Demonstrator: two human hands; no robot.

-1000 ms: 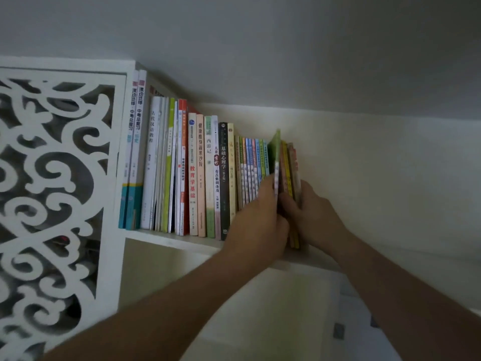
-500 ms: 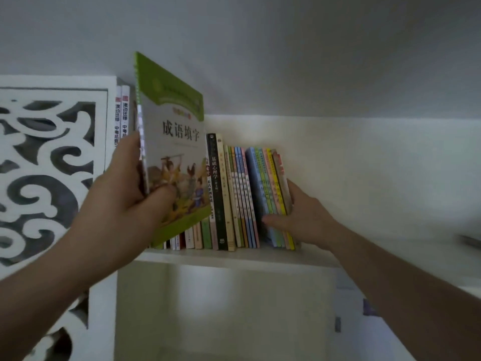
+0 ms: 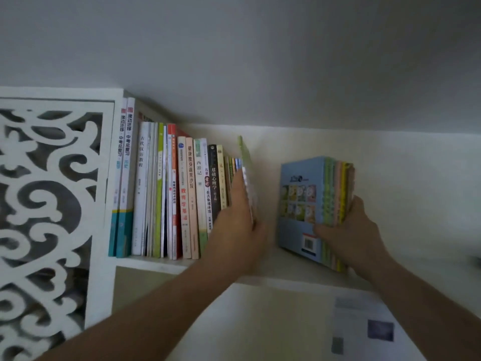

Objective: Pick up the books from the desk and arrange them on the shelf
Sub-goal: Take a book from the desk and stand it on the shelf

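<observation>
On the shelf (image 3: pixel 161 264): left hand (image 3: pixel 234 225) gripped a green book (image 3: pixel 246 173); right hand (image 3: pixel 348 230) clasped a tilted book bundle (image 3: pixel 312 204), apart.

A white shelf (image 3: pixel 161 265) carries an upright row of books (image 3: pixel 166 194); right of that row, apart, stands a blue-fronted bundle (image 3: pixel 302 204).

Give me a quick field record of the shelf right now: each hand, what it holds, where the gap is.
left hand: grips the green book, upright, against the right end of the main row
right hand: holds a small bundle of thin books, blue cover facing the gap
gap: open stretch of shelf between green book and bundle
bundle posture: slightly tilted, standing on the shelf
left of the row: white carved panel
</observation>
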